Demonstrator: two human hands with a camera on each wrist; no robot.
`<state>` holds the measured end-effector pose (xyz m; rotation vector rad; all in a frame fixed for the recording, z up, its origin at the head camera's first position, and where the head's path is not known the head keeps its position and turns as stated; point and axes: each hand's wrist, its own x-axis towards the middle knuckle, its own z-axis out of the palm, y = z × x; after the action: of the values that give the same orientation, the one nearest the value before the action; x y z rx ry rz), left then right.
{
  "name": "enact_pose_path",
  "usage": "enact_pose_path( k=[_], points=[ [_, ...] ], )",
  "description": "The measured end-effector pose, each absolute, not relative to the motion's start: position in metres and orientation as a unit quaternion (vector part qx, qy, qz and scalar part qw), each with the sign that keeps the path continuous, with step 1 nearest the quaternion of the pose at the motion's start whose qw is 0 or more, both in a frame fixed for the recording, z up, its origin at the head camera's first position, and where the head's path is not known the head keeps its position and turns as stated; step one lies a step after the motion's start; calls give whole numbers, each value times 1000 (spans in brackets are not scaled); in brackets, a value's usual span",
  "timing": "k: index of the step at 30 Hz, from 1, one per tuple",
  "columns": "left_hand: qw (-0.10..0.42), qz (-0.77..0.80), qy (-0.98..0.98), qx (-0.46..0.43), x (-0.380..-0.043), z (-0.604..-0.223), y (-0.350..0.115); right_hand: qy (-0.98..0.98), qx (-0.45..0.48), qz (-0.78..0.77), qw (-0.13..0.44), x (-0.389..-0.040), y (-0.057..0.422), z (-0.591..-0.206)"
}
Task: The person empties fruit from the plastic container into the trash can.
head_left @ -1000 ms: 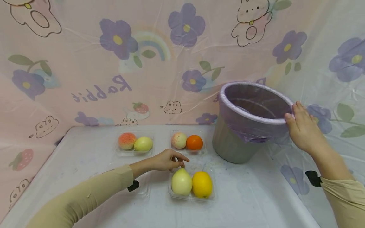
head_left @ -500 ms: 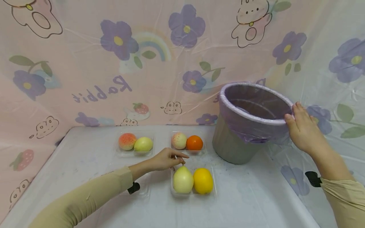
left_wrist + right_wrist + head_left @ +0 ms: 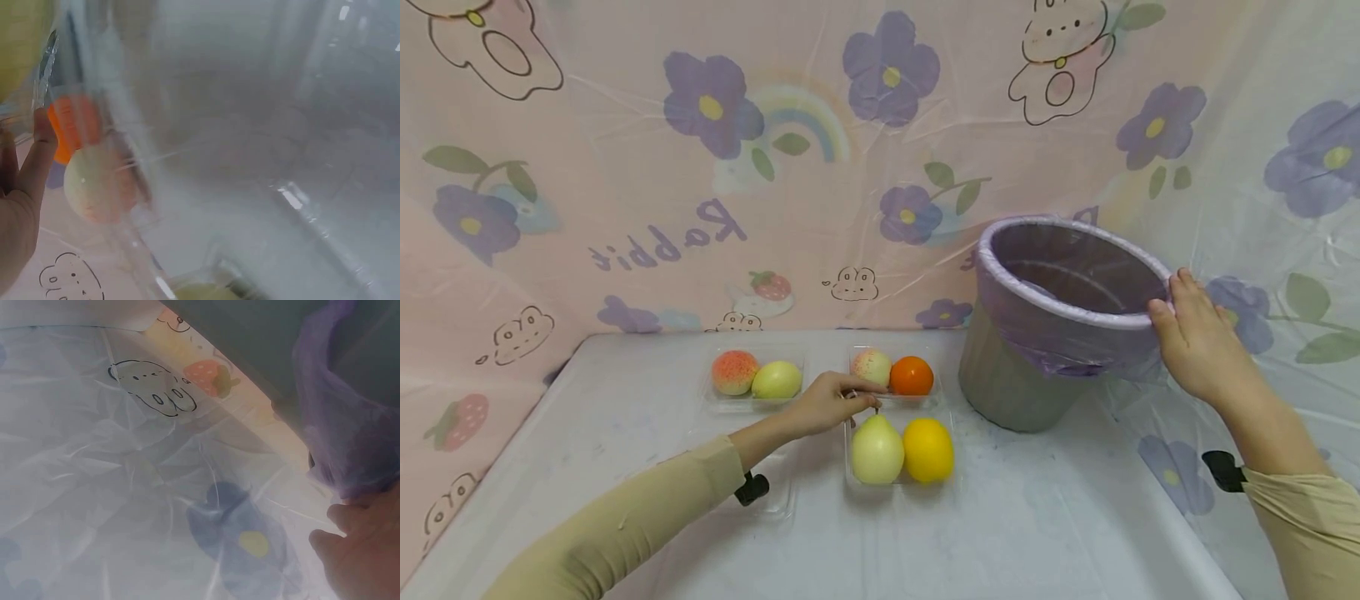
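Note:
My left hand (image 3: pixel 829 404) grips the back left edge of a clear plastic box (image 3: pixel 902 483) above the table. A pale green pear (image 3: pixel 877 450) with a stem sits on the left in it, beside a yellow fruit (image 3: pixel 928 450). In the left wrist view, the thin clear wall meets a fingertip (image 3: pixel 44 122) of this hand. At the right, my right hand (image 3: pixel 1198 342) rests on the purple-lined rim of a grey bin (image 3: pixel 1030 375), its fingers lying straight along the outside. The right wrist view shows the purple liner (image 3: pixel 350 444) above this hand; part of the hand is out of frame.
Behind stand two more clear boxes: one with a red peach (image 3: pixel 735 372) and a yellow-green fruit (image 3: pixel 777 380), one with a pale speckled peach (image 3: pixel 872 367) and an orange (image 3: pixel 912 377). Another clear box (image 3: pixel 786 504) lies under the left forearm. Printed sheeting (image 3: pixel 805 208) encloses the table.
My left hand has moved the box with the pear and yellow fruit away from me, toward the back boxes. The right hand and the bin have stayed in place.

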<state>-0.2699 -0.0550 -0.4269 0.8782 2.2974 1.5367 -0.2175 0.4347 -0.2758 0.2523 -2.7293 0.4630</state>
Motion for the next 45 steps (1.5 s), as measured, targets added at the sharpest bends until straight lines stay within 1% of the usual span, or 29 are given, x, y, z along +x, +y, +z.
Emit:
enact_pose_path(
  k=[7,14,22,36,41,45],
  points=[
    [83,566,778,260,-275,-412,-55,-966,89,164,181,-217,435,-276],
    [49,610,757,228,-281,-390,-57,-966,90,164,180,-217,435,-276],
    [-6,638,738,221,-293,-361,-57,-965,90,164,181,-218,435,-275],
    [-83,671,709,201,-313,-298,-54,-965,90,163,184,-219,436,-277],
    [-105,676,702,198,-319,-279,-51,-965,89,166,181,-218,436,-277],
    [-113,682,698,188,-323,-264,-47,-965,90,167,182,-218,436,-277]
  ],
)
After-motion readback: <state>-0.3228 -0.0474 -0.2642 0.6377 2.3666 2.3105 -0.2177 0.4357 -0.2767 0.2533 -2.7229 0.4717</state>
